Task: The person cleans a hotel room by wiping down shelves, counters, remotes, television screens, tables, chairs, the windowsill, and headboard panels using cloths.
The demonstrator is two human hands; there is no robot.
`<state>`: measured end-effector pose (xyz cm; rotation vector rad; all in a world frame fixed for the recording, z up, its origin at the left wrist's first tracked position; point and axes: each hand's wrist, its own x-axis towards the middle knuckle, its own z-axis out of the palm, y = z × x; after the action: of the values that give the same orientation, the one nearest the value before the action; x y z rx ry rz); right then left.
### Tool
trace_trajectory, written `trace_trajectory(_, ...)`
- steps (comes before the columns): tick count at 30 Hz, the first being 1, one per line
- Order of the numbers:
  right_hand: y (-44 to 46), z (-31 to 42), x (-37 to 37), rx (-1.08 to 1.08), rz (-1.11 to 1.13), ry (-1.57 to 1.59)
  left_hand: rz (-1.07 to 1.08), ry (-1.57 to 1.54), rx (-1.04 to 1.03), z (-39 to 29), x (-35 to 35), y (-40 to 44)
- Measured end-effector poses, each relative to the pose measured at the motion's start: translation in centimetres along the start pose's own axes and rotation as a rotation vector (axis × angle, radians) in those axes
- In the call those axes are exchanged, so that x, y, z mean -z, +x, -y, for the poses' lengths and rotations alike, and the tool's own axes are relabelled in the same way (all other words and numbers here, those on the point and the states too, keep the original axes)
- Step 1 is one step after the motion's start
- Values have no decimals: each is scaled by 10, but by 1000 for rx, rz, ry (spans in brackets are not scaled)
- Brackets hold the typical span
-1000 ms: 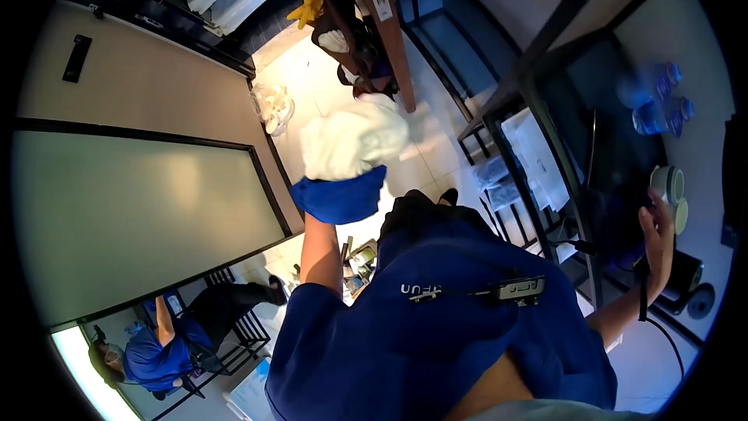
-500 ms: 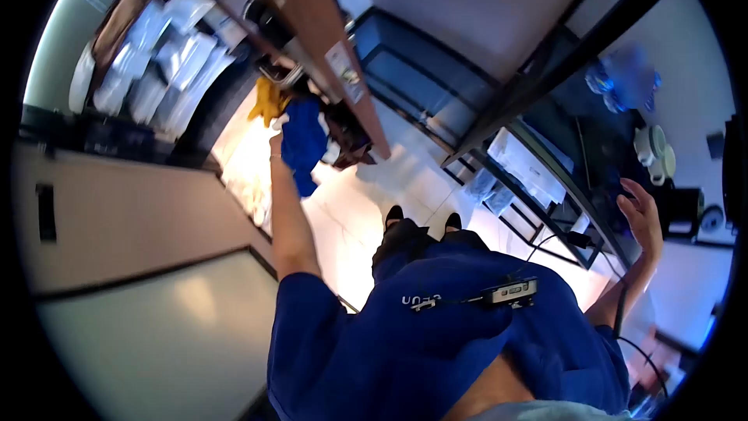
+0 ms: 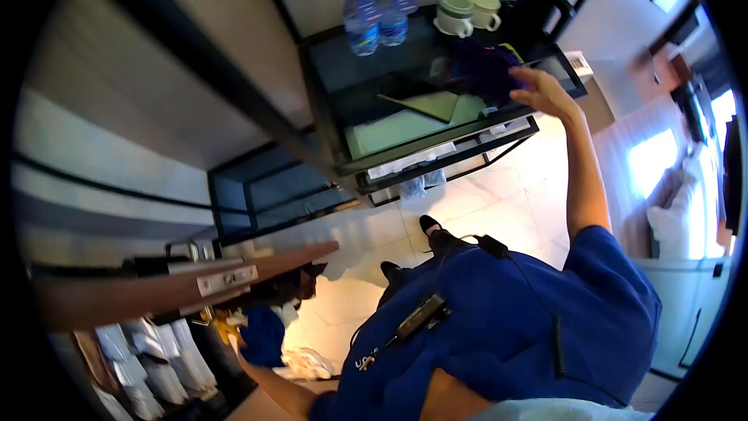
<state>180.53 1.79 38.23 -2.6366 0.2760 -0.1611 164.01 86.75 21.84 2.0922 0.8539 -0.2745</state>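
My right hand (image 3: 544, 93) reaches over the front edge of a glass-topped stand (image 3: 366, 109), fingers apart and slightly bent, nothing seen in them. Just beside its fingertips lies a crumpled dark purple cloth (image 3: 485, 70) with a yellow edge. At the lower left, my left hand (image 3: 236, 341) is among a bunched blue cloth (image 3: 263, 335) and a yellow cloth (image 3: 226, 325), below the wooden board. Its fingers are mostly hidden there, so I cannot make out whether it grips either one.
Two water bottles (image 3: 362, 23), two cups (image 3: 454, 14) and a black kettle (image 3: 538, 12) stand along the stand's back. A wooden board (image 3: 179, 281) juts in at the left, above wrapped packets (image 3: 160, 359). A white cloth heap (image 3: 308, 362) lies low. A dark post (image 3: 210, 54) crosses the upper left.
The view has swung to the right, bringing the glass-topped stand to the centre. My right hand is now close to the dark purple cloth. My left hand stays by the blue and yellow cloths.
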Motion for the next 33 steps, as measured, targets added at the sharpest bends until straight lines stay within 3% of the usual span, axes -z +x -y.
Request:
trace_trajectory(3, 33, -17, 20, 53, -57, -92, 49, 22, -19, -48, -2, -72)
trace_trajectory(4, 25, 11, -2, 135, -80, -184, 104, -2, -22, -40, -2, -72)
trace_trajectory(5, 28, 30, -20, 81, -59, -274, 161, -2, -51, -55, -8, -83)
trace_trajectory(7, 58, 21, -37, 22, 132, -374, 326, -28, -113, -116, -49, -112)
trace_trajectory(8, 61, 21, -50, 44, 59, -421, 416, -82, -102, -157, -77, -126)
trace_trajectory(9, 63, 15, -55, 68, -23, -392, 516, -170, -89, -181, -99, -137)
trace_trajectory(12, 69, -24, -45, 190, -47, -275, 829, -390, -384, -217, -169, -119)
trace_trajectory(14, 74, -47, -35, 305, -235, 9, 962, -428, -439, -265, -211, -122)
trace_trajectory(15, 64, -48, -21, 297, -248, 7, 982, -328, -356, -289, -234, -122)
trace_trajectory(16, 47, -41, 1, 188, -278, 247, 1109, -439, -459, -310, -254, -127)
trace_trajectory(18, 25, -48, 35, -4, -216, 633, 1300, -526, -362, -366, -289, -160)
trace_trajectory(20, 7, -70, 54, -224, -123, 771, 1500, -357, -351, -418, -329, -174)
trace_trajectory(22, 5, -110, 48, -326, -122, 844, 1477, -487, -217, -442, -385, -199)
trace_trajectory(23, 10, -129, 49, -348, -108, 806, 1390, -458, -257, -463, -412, -206)
trace_trajectory(24, 17, -144, 50, -371, -95, 768, 1517, -499, -146, -489, -417, -217)
trace_trajectory(25, 24, -158, 46, -374, -95, 764, 1651, -626, 8, -480, -467, -191)
trace_trajectory(26, 33, -167, 49, -287, -39, 479, 1505, -613, 205, -507, -473, -195)
trace_trajectory(27, 40, -174, 54, -198, 15, 195, 1308, -603, 77, -507, -524, -166)
trace_trajectory(28, 44, -170, 60, -282, 125, 134, 1139, -665, -58, -524, -520, -194)
trace_trajectory(29, 53, -176, 61, -283, 127, 135, 1138, -664, -56, -529, -529, -193)
trace_trajectory(31, 71, -189, 60, -278, 345, 49, 1017, -558, -110, -531, -552, -182)
trace_trajectory(32, 70, -186, 59, -279, 347, 52, 1016, -555, -108, -530, -562, -174)
trace_trajectory(33, 66, -178, 59, -322, 304, -7, 995, -529, -249, -531, -569, -168)
